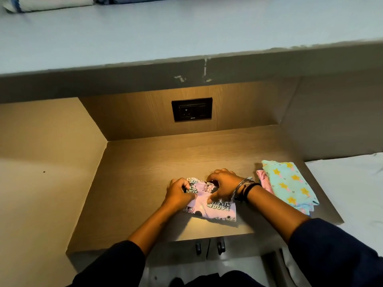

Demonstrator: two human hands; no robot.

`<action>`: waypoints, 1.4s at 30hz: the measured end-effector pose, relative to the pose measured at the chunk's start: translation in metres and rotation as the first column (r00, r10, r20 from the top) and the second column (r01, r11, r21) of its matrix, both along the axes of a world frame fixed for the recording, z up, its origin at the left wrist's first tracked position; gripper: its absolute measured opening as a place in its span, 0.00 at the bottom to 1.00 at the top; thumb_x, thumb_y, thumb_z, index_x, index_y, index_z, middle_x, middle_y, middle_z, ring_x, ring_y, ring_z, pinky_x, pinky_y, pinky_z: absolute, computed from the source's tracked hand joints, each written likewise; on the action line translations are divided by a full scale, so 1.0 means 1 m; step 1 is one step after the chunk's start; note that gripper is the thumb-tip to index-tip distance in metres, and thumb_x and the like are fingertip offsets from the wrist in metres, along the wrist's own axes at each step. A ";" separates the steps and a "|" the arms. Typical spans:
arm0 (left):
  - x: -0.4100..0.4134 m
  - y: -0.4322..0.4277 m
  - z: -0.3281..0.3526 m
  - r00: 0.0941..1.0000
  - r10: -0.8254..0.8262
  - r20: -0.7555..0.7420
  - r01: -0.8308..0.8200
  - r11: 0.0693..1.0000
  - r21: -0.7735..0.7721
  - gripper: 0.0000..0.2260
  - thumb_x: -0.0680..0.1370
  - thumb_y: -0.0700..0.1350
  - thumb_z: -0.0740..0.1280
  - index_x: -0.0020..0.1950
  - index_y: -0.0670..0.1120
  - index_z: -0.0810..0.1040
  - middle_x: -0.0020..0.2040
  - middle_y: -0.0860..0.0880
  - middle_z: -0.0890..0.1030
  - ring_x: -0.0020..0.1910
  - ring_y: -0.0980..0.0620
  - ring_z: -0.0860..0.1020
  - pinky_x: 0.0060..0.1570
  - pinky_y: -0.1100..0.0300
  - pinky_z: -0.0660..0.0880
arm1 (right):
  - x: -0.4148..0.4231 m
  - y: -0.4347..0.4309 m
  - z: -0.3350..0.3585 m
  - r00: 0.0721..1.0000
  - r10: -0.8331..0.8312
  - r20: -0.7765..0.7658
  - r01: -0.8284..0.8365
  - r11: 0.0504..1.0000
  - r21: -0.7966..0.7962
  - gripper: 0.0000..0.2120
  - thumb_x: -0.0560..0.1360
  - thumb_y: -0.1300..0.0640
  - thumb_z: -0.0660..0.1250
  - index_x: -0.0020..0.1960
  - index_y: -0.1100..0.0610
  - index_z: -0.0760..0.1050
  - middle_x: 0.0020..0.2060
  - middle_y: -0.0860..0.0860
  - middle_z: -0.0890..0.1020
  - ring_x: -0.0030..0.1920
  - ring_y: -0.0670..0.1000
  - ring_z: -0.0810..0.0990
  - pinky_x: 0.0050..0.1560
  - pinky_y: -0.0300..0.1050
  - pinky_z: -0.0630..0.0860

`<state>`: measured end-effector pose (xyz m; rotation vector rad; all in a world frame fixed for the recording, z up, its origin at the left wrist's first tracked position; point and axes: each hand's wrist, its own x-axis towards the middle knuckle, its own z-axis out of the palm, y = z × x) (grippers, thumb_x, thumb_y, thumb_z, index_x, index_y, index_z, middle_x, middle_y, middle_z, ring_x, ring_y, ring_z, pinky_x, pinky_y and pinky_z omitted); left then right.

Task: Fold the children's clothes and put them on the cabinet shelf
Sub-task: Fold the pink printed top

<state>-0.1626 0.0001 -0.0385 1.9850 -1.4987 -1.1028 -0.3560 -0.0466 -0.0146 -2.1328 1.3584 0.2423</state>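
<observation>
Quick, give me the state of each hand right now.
Left hand: fingers curled, gripping the lilac printed garment.
Right hand: fingers curled, gripping the same garment.

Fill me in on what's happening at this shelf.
A person is folding a lilac printed garment on the wooden shelf. The left hand grips its left edge and the right hand grips its far edge. A folded mint star-print piece lies to the right on the shelf, on top of a pink garment.
</observation>
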 end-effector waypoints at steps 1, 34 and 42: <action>0.003 -0.002 0.004 0.996 -0.068 -0.062 0.067 0.998 -0.014 0.14 0.71 0.37 0.74 0.38 0.49 0.70 0.48 0.43 0.77 0.46 0.46 0.76 0.46 0.52 0.76 | 0.001 0.000 -0.001 0.994 -0.075 0.074 0.068 0.994 0.087 0.28 0.62 0.41 0.78 0.57 0.50 0.76 0.53 0.49 0.80 0.55 0.53 0.76 0.55 0.52 0.76; -0.228 -0.013 0.046 0.958 0.071 -0.279 -0.028 0.987 0.156 0.25 0.67 0.59 0.76 0.55 0.46 0.74 0.58 0.49 0.76 0.55 0.50 0.75 0.53 0.54 0.76 | -0.213 0.047 0.023 0.343 -0.838 0.424 0.823 0.486 0.294 0.27 0.63 0.38 0.77 0.54 0.53 0.79 0.45 0.51 0.87 0.44 0.54 0.86 0.48 0.50 0.82; -0.248 -0.007 0.046 0.767 0.198 -0.610 0.097 0.904 0.416 0.22 0.75 0.60 0.67 0.62 0.47 0.78 0.52 0.44 0.85 0.49 0.43 0.85 0.51 0.50 0.82 | -0.214 0.038 -0.002 0.230 -0.900 0.369 0.546 0.433 0.717 0.31 0.59 0.38 0.77 0.56 0.54 0.81 0.48 0.55 0.87 0.49 0.58 0.86 0.57 0.54 0.79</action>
